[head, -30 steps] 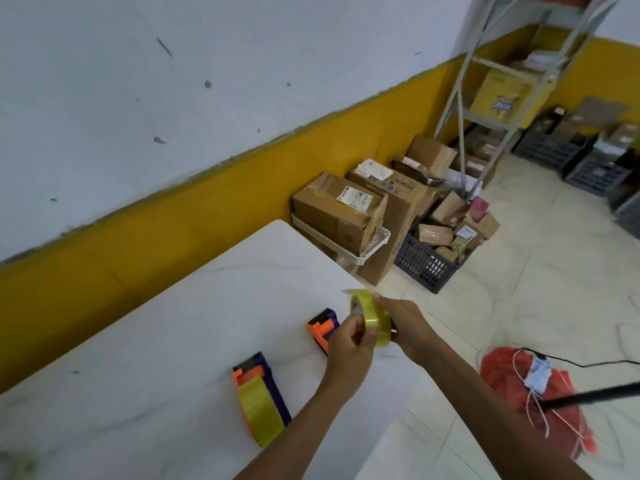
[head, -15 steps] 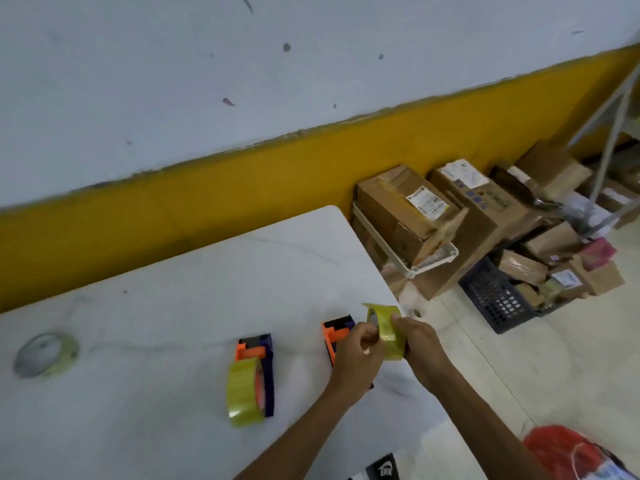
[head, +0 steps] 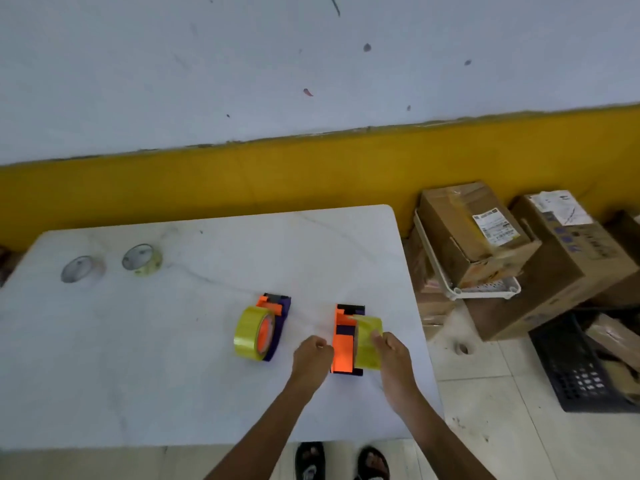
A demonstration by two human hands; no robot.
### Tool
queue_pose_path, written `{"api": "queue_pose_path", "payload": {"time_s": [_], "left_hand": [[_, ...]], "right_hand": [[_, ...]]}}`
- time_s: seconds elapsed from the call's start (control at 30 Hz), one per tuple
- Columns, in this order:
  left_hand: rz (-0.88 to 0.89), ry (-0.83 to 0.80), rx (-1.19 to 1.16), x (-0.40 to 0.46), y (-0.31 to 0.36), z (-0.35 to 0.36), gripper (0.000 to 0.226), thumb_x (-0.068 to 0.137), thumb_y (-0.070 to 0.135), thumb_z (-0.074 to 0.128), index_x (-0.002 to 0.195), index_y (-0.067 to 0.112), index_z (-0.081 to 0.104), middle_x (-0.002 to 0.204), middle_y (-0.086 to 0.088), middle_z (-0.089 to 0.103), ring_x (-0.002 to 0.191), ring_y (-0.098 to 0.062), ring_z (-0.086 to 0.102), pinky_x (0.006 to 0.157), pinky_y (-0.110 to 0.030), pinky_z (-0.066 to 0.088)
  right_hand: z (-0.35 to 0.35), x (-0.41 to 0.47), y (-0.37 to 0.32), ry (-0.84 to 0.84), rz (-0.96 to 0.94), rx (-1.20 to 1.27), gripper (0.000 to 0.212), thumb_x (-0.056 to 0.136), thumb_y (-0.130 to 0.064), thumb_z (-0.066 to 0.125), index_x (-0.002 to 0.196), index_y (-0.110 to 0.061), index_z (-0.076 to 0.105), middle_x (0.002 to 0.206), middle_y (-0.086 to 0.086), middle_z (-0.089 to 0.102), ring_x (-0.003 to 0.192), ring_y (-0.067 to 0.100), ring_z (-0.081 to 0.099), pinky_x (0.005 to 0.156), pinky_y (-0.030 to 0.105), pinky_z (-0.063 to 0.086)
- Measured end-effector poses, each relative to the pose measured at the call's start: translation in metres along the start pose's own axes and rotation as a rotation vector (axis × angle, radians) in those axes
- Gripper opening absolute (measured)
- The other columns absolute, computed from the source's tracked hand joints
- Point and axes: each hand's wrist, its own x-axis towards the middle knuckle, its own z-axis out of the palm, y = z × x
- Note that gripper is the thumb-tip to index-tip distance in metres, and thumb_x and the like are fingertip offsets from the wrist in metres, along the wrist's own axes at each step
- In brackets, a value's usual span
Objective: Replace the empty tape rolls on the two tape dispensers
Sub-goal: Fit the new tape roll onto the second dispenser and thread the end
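Observation:
Two orange-and-purple tape dispensers lie on the white table (head: 138,358). The left dispenser (head: 277,315) carries a full yellow tape roll (head: 250,332). Against the right side of the right dispenser (head: 343,344) sits a second yellow roll (head: 367,336), with my right hand (head: 393,351) gripping it. My left hand (head: 311,356) is closed and touches the dispenser's left side. Two near-empty rolls, one greyish (head: 80,269) and one pale yellow (head: 142,259), lie at the table's far left.
Cardboard boxes (head: 474,233) and a white plastic tray (head: 485,291) are stacked on the floor right of the table. A black crate (head: 581,372) stands further right. The yellow-and-white wall runs behind the table. My sandalled feet (head: 343,462) show below the table's near edge.
The view swung left and down. Both hands brought the yellow roll down from the air to the right dispenser's side; my left hand let go of it and went to the dispenser.

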Motion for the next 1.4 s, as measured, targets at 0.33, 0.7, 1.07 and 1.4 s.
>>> {"api": "queue_pose_path", "payload": {"time_s": [0.33,0.7,1.07,1.4], "left_hand": [[-0.047,0.049,-0.332,-0.008,0.019,0.002,0.026,0.084,0.011,0.044,0.091,0.018,0.069,0.09,-0.002,0.067,0.076,-0.017,0.058,0.066,-0.029,0.049],[-0.054,-0.092,-0.332,-0.006,0.001,0.001,0.023,0.076,0.013,0.063,0.097,0.016,0.07,0.096,-0.007,0.07,0.087,-0.02,0.066,0.066,-0.028,0.053],[0.029,-0.062,-0.14,-0.001,-0.011,0.0,0.019,0.084,0.014,0.049,0.094,0.019,0.065,0.083,0.004,0.061,0.07,-0.007,0.054,0.044,-0.009,0.039],[0.123,-0.076,-0.085,-0.007,-0.024,0.002,0.03,0.075,0.033,0.074,0.097,0.021,0.057,0.082,0.01,0.06,0.07,-0.005,0.059,0.056,-0.016,0.047]], "right_hand": [[0.01,0.004,-0.001,-0.079,-0.027,-0.015,0.046,0.096,-0.018,0.057,0.059,-0.021,0.029,0.046,-0.016,0.032,0.043,0.0,0.032,0.043,0.008,0.028],[0.038,-0.008,0.017,-0.067,0.085,-0.024,0.035,0.084,-0.009,0.073,0.11,0.001,0.052,0.101,0.02,0.066,0.094,0.036,0.067,0.07,0.037,0.055],[0.033,0.02,-0.017,-0.036,-0.128,-0.59,0.036,0.092,-0.025,0.061,0.125,-0.015,0.054,0.1,0.001,0.055,0.088,0.014,0.055,0.08,0.026,0.051],[0.059,0.005,-0.003,-0.01,0.24,-0.13,0.025,0.088,-0.032,0.063,0.104,-0.013,0.059,0.112,0.016,0.064,0.106,0.035,0.062,0.093,0.055,0.054]]}}
